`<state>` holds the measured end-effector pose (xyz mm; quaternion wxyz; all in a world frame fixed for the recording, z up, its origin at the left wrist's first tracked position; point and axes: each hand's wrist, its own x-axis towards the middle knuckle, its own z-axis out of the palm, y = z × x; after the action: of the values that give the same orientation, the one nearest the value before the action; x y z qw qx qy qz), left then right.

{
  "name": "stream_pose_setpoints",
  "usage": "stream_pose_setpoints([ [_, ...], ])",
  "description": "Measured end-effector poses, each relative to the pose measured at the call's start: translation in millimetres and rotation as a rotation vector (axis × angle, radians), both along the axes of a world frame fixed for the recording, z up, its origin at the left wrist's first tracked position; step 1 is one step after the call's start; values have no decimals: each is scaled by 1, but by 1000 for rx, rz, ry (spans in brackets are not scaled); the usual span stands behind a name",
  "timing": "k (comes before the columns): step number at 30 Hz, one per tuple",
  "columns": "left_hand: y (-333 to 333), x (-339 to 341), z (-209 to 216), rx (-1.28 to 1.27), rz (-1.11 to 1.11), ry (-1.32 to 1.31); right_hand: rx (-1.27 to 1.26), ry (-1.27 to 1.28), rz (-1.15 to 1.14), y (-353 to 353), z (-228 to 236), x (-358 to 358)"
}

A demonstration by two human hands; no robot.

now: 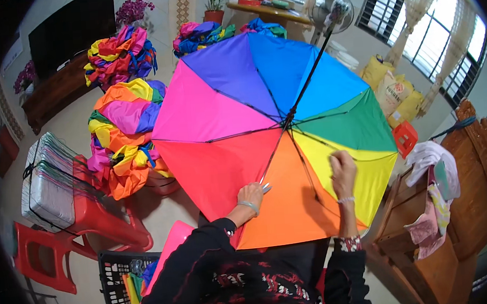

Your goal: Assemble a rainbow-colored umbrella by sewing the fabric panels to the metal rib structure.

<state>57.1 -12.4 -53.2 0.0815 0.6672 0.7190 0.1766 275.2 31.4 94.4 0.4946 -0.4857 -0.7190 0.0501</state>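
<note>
An opened rainbow-coloured umbrella lies with its inside toward me, ribs spread and black shaft pointing up and away. My left hand is closed at the rib between the red and orange panels. A small silvery metal piece sticks out beside its fingers; its kind is hard to tell. Above the yellow panel, my right hand is raised with its fingers curled together. Whatever those fingers may pinch is too small to see.
Bundled rainbow cloth is heaped at the left, with more piles behind. A red plastic stool bears a strapped white stack. At lower left stands a black basket. A carved wooden chair draped with towels stands right.
</note>
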Motion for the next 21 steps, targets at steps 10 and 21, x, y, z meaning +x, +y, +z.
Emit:
stream_pose_setpoints([
  [10, -6, 2, -8, 65, 178, -258, -507, -13, 192, 5, -142, -72],
  [21, -8, -11, -4, -191, 249, -800, -437, -422, -10, -17, -146, -107],
])
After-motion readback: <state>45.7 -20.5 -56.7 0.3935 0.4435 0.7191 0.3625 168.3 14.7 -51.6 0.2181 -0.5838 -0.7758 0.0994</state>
